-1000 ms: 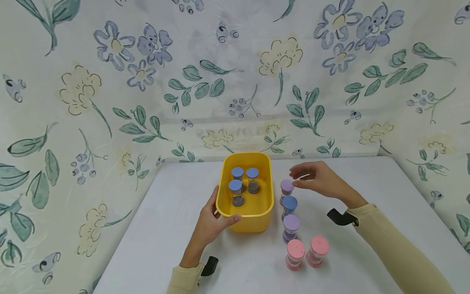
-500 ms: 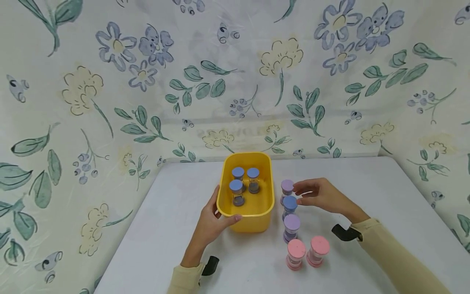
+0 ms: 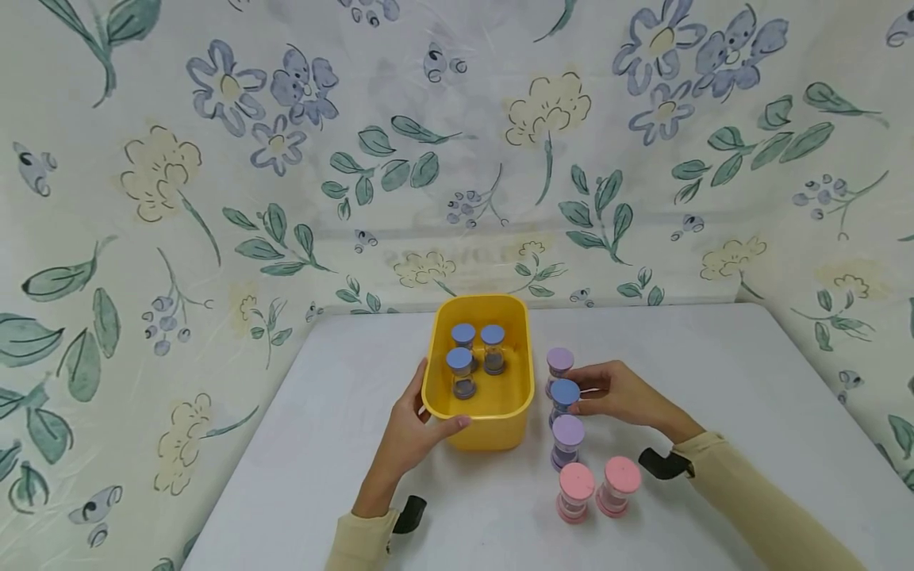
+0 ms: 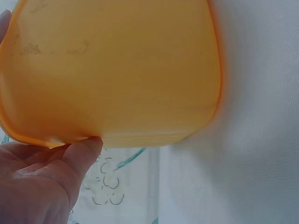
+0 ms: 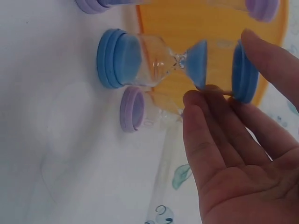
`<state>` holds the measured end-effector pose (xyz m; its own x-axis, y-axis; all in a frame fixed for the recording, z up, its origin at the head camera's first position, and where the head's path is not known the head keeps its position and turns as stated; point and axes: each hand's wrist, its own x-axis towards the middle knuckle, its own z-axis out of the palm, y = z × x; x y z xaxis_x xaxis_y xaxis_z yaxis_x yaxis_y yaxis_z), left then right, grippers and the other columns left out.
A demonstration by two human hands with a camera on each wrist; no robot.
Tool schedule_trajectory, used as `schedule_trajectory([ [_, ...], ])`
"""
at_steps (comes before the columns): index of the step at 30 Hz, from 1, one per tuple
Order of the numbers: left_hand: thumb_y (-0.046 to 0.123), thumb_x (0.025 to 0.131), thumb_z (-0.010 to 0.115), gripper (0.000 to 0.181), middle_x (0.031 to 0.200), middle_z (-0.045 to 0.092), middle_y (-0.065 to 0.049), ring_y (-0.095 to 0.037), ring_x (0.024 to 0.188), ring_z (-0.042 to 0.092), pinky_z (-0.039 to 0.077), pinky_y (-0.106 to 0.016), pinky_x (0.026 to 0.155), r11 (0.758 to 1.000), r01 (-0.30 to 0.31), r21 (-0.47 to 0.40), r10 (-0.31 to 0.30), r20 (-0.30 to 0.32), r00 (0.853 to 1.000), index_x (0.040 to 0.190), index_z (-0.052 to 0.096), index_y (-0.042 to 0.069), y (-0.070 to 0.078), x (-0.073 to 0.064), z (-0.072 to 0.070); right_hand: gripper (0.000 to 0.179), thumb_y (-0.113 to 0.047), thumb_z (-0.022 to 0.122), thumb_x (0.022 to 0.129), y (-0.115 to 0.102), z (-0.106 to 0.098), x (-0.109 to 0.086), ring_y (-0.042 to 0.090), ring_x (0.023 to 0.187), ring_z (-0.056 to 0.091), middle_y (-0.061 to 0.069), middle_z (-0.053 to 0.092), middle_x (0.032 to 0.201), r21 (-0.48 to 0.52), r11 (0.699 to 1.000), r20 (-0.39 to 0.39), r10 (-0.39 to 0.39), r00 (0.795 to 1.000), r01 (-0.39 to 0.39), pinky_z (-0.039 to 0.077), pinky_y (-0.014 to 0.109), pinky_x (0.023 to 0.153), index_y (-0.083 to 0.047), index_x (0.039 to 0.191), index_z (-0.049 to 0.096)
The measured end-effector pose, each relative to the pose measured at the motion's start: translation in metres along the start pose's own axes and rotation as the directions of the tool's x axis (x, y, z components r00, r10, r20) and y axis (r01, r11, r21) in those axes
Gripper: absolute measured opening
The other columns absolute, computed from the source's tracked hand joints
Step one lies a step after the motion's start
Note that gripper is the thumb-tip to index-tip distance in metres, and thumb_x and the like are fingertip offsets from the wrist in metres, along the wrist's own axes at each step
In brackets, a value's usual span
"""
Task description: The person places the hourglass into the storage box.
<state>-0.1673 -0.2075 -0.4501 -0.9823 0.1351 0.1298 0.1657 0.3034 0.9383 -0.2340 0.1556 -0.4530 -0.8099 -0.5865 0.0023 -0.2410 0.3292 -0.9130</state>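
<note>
My left hand [image 3: 410,440] holds the near left corner of a yellow plastic bin [image 3: 489,434], thumb over the rim. Inside the bin stand three blue-capped hourglasses [image 3: 460,361]. On its right, my right hand [image 3: 628,399] pinches a blue hourglass [image 3: 565,392] near its upper cap, which is upright on the table. The right wrist view shows the thumb at that cap of the blue hourglass [image 5: 196,65] and the fingers along the glass. A purple hourglass [image 3: 560,359] is just behind it, and another purple hourglass [image 3: 568,433] just in front.
Two pink hourglasses [image 3: 576,482] stand side by side nearer the front of the white table [image 3: 314,396]. A flower-printed sheet [image 3: 457,159] hangs behind the table and along its sides.
My right hand has come down and left from above the far purple hourglass to the blue one and now pinches it. The left hand and the bin have stayed in place.
</note>
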Motion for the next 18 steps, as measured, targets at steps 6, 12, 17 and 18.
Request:
schedule_trajectory([
  [6,0.031,0.084,0.087,0.113,0.174,0.022,-0.005,-0.036,0.153,0.039,0.040,-0.052,0.121,1.000,0.009,-0.001,-0.009,-0.001,1.000,0.168,0.012,0.016,0.0016,-0.0005,-0.0004,0.057,-0.018,0.084,0.088,-0.0006,0.0028,0.0010,0.034,0.117,0.071,0.023,0.069,0.132,0.017,1.000,-0.008,0.023,1.000,-0.023,0.062,0.029,0.096,0.004,0.136,0.063],
  [12,0.031,0.084,0.087,0.113,0.174,0.023,-0.005,-0.036,0.153,0.040,0.040,-0.051,0.121,1.000,0.010,0.002,-0.010,0.001,1.000,0.168,0.012,0.016,0.0027,-0.0007,-0.0003,0.059,-0.019,0.085,0.086,0.0017,0.0032,-0.0002,0.034,0.115,0.072,0.024,0.070,0.131,0.045,0.999,-0.017,0.022,1.000,-0.021,0.063,0.027,0.094,0.005,0.136,0.064],
  [17,0.031,0.084,0.087,0.113,0.174,0.023,-0.005,-0.036,0.153,0.040,0.040,-0.050,0.121,1.000,0.009,0.003,-0.009,0.000,1.000,0.168,0.013,0.016,0.0027,-0.0004,0.0002,0.059,-0.021,0.086,0.086,0.0055,0.0022,-0.0009,0.033,0.115,0.072,0.024,0.069,0.132,0.054,0.998,-0.032,0.023,0.999,-0.021,0.063,0.027,0.093,0.003,0.135,0.064],
  [18,0.030,0.085,0.087,0.112,0.174,0.023,-0.005,-0.036,0.153,0.040,0.040,-0.050,0.121,1.000,0.009,0.003,-0.009,0.001,1.000,0.168,0.013,0.016,0.0027,-0.0004,0.0003,0.058,-0.021,0.085,0.086,0.0062,0.0016,-0.0014,0.032,0.115,0.072,0.023,0.070,0.132,0.047,0.999,-0.041,0.024,0.999,-0.022,0.063,0.027,0.093,0.003,0.135,0.065],
])
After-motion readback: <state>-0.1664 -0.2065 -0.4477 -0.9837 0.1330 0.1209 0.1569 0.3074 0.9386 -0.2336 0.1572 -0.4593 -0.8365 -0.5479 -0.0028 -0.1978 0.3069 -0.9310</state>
